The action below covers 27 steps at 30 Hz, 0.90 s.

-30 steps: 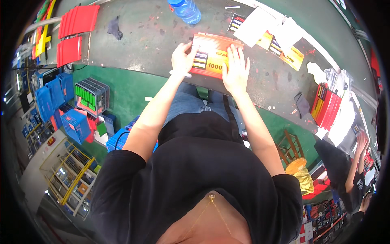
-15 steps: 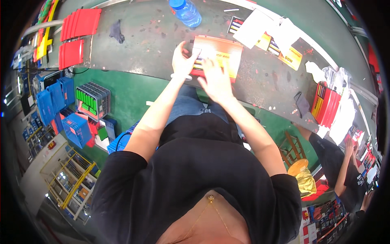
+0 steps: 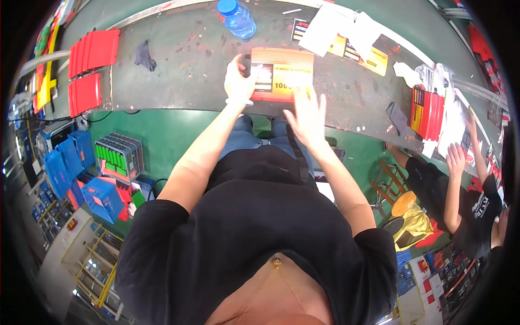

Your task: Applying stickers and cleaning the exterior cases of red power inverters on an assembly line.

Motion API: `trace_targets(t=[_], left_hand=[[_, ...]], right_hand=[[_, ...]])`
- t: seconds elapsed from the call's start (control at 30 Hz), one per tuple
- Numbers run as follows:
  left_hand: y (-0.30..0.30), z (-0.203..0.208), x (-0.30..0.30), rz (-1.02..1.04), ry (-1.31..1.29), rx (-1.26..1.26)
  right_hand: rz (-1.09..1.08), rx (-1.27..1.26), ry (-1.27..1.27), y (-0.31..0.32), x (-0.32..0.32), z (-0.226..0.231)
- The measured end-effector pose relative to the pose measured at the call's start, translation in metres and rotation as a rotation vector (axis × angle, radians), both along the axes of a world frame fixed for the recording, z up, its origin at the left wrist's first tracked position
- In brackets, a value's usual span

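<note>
A red power inverter (image 3: 287, 59) with a ribbed casing lies on the dark workbench right in front of me. Its upper face carries a yellow, black and white label (image 3: 283, 82). My left hand (image 3: 239, 81) grips the inverter's left end, thumb over the label's edge and the fingers behind. At the right part of the near edge, my right hand (image 3: 309, 116) is open, fingers spread and slightly blurred. Its fingertips overlap the label's lower right corner; whether they touch it I cannot tell.
A blue-capped water bottle (image 3: 236, 20) stands beyond the inverter. Label sheets (image 3: 372, 60) and white paper (image 3: 319, 33) lie to the back right. Red casings sit left (image 3: 85, 93) and right (image 3: 431, 115). A dark cloth (image 3: 145, 56) is at left. A co-worker (image 3: 460, 195) works at far right.
My right hand has drawn back from the label's middle toward the near right edge, exposing more of the label. My left hand stays on the inverter's left end. The co-worker's arms have moved.
</note>
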<state>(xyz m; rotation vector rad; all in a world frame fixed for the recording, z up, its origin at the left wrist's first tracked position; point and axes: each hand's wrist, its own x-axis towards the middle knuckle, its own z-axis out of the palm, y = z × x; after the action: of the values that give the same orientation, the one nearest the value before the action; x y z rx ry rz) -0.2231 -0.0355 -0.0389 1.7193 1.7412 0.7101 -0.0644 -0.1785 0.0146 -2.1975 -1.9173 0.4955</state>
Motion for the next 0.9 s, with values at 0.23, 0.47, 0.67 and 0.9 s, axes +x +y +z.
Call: trace_targets(t=[0.23, 0.47, 0.67, 0.9], left_hand=[[0.003, -0.004, -0.004, -0.054, 0.037, 0.030], [0.005, -0.012, -0.007, -0.100, 0.041, 0.061], [0.009, -0.006, 0.002, -0.094, -0.210, -0.240], [-0.003, 0.049, 0.025, -0.029, -0.699, -0.689]], right_hand=[[0.127, 0.055, -0.060, 0.003, -0.020, -0.007], [-0.518, 0.153, -0.216, -0.031, 0.034, -0.033], [-0.576, 0.333, 0.321, 0.050, 0.030, -0.064], [-0.647, 0.439, 1.020, 0.046, 0.032, -0.057]])
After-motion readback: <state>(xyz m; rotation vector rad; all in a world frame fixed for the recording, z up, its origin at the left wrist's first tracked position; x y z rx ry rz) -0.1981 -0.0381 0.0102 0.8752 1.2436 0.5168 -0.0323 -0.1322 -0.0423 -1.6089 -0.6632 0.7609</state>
